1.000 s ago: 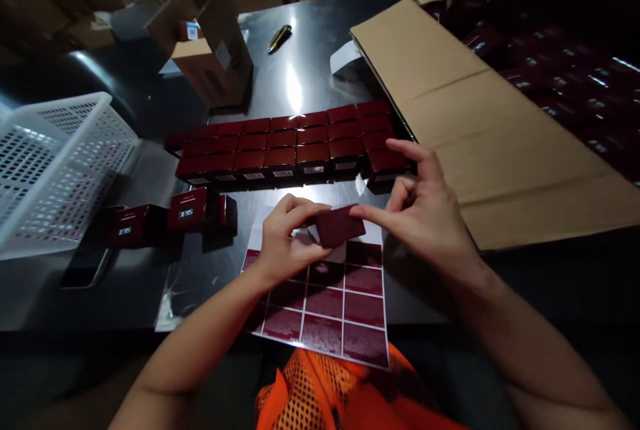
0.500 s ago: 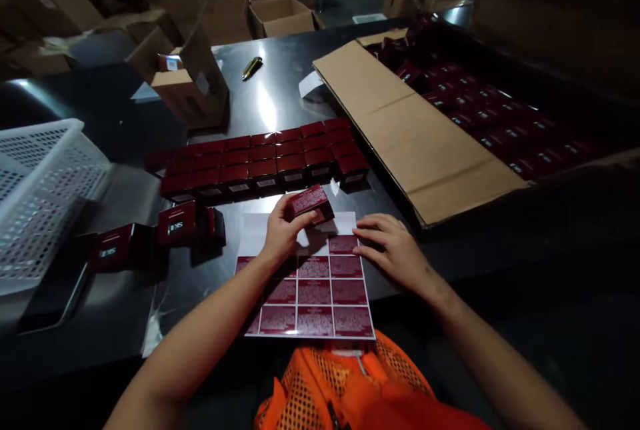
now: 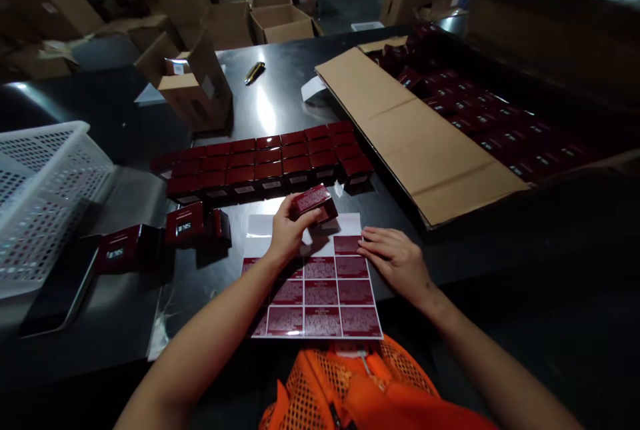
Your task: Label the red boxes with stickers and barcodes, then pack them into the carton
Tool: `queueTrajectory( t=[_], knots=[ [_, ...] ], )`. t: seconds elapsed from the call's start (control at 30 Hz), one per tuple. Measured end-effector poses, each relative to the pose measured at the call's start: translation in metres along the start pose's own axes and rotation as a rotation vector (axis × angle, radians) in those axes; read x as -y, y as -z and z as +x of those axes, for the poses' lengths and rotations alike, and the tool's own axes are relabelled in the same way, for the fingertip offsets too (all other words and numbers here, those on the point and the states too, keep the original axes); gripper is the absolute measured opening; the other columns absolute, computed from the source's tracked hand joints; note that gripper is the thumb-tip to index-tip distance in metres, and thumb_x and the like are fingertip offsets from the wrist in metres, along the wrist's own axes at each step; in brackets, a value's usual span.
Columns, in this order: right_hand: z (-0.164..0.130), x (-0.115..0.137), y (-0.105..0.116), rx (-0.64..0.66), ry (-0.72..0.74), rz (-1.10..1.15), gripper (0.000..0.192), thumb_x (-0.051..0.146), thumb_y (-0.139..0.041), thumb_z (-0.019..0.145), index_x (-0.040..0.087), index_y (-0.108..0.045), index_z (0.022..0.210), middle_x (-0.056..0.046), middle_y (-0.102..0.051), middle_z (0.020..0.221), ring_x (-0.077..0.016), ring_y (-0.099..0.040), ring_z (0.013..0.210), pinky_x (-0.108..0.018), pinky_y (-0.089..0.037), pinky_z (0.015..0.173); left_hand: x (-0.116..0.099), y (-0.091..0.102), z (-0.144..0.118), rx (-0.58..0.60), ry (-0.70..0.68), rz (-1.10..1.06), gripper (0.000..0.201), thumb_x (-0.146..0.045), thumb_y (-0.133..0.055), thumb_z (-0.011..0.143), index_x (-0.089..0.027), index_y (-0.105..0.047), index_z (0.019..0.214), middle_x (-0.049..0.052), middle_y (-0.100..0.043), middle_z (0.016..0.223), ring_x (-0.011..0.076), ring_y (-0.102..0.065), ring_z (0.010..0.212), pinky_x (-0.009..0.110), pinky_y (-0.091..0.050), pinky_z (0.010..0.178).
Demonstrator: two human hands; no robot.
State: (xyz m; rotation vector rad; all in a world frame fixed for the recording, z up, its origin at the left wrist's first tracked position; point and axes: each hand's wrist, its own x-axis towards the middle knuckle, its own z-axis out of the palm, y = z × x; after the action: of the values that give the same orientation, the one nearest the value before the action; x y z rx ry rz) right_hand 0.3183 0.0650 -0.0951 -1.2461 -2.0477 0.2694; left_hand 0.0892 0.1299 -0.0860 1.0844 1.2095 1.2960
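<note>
On the table (image 3: 287, 107) before us, an open carton (image 3: 420, 140) sits at the right.
At our left stands a white basket (image 3: 96, 167), with dark red boxes (image 3: 269, 158) in rows across the middle. Nearest us lies the sheet (image 3: 263, 225), its red labels (image 3: 321, 293) in a grid. Our right hand (image 3: 395, 259) touches the sheet's right edge, fingers together; whether this grip pinches anything, we cannot tell. Our left hand (image 3: 289, 233) has its grip closed around one box (image 3: 314, 201), held tilted above the sheet's white upper part. The top label (image 3: 346, 245) is just beside our right hand.
</note>
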Motion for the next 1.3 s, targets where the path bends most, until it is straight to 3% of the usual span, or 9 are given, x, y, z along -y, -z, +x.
queueTrajectory(
  t=[0.23, 0.47, 0.7, 0.83, 0.97, 1.1, 1.3],
  knots=[
    [0.001, 0.006, 0.000, 0.077, -0.096, -0.090, 0.027, 0.029, -0.060, 0.093, 0.023, -0.072, 0.117, -0.011, -0.074, 0.099, -0.0277, -0.068, 0.093, -0.047, -0.056, 0.082, 0.000, -0.001, -0.001, 0.003, -0.031, 0.014, 0.042, -0.038, -0.081, 0.062, -0.021, -0.067, 0.098, 0.001, -0.071, 0.090, 0.0182, -0.064, 0.083, 0.033, -0.052, 0.080],
    [0.011, 0.006, 0.005, 0.125, -0.089, -0.010, 0.017, 0.024, -0.064, 0.090, 0.019, -0.071, 0.104, -0.011, -0.073, 0.103, -0.0270, -0.067, 0.097, -0.046, -0.056, 0.086, 0.000, 0.000, -0.001, 0.041, -0.042, -0.004, 0.040, -0.037, -0.082, 0.064, -0.021, -0.067, 0.097, 0.001, -0.071, 0.090, 0.0181, -0.065, 0.083, 0.032, -0.052, 0.080],
    [0.003, 0.001, -0.001, 0.030, -0.030, -0.023, 0.017, 0.024, -0.062, 0.093, 0.020, -0.074, 0.104, -0.009, -0.077, 0.103, -0.0258, -0.071, 0.100, -0.044, -0.058, 0.092, 0.000, 0.000, -0.001, 0.026, -0.037, 0.007, 0.039, -0.034, -0.083, 0.062, -0.022, -0.067, 0.095, 0.001, -0.071, 0.090, 0.0184, -0.065, 0.084, 0.034, -0.052, 0.083],
    [0.002, 0.002, -0.002, 0.025, -0.070, 0.004, 0.013, 0.025, -0.063, 0.091, 0.020, -0.075, 0.093, -0.010, -0.077, 0.101, -0.0268, -0.071, 0.100, -0.045, -0.059, 0.090, -0.001, -0.001, -0.001, 0.018, -0.041, -0.010, 0.040, -0.036, -0.083, 0.061, -0.021, -0.067, 0.094, 0.002, -0.071, 0.090, 0.0196, -0.066, 0.085, 0.036, -0.052, 0.083],
    [0.009, 0.004, 0.002, 0.077, -0.109, 0.006, 0.021, 0.024, -0.064, 0.089, 0.019, -0.073, 0.108, -0.010, -0.074, 0.100, -0.0269, -0.069, 0.095, -0.046, -0.059, 0.085, 0.000, -0.001, -0.001, 0.027, -0.047, 0.003, 0.041, -0.036, -0.083, 0.061, -0.021, -0.067, 0.096, 0.002, -0.072, 0.092, 0.0193, -0.066, 0.086, 0.035, -0.052, 0.084],
    [0.015, 0.006, 0.004, 0.122, -0.134, 0.019, 0.015, 0.021, -0.067, 0.086, 0.020, -0.074, 0.100, -0.009, -0.072, 0.095, -0.0255, -0.068, 0.091, -0.043, -0.059, 0.082, 0.000, 0.000, -0.001, 0.029, -0.037, 0.037, 0.042, -0.039, -0.082, 0.061, -0.020, -0.066, 0.095, 0.002, -0.071, 0.090, 0.0194, -0.065, 0.085, 0.034, -0.052, 0.082],
    [0.009, 0.008, -0.001, 0.011, -0.134, 0.053, 0.011, 0.019, -0.068, 0.086, 0.020, -0.073, 0.095, -0.007, -0.077, 0.095, -0.0243, -0.072, 0.091, -0.042, -0.061, 0.085, -0.002, -0.001, -0.001, 0.021, -0.011, -0.005, 0.042, -0.034, -0.084, 0.058, -0.022, -0.067, 0.095, 0.000, -0.071, 0.090, 0.0184, -0.065, 0.085, 0.034, -0.052, 0.084]
  ],
)
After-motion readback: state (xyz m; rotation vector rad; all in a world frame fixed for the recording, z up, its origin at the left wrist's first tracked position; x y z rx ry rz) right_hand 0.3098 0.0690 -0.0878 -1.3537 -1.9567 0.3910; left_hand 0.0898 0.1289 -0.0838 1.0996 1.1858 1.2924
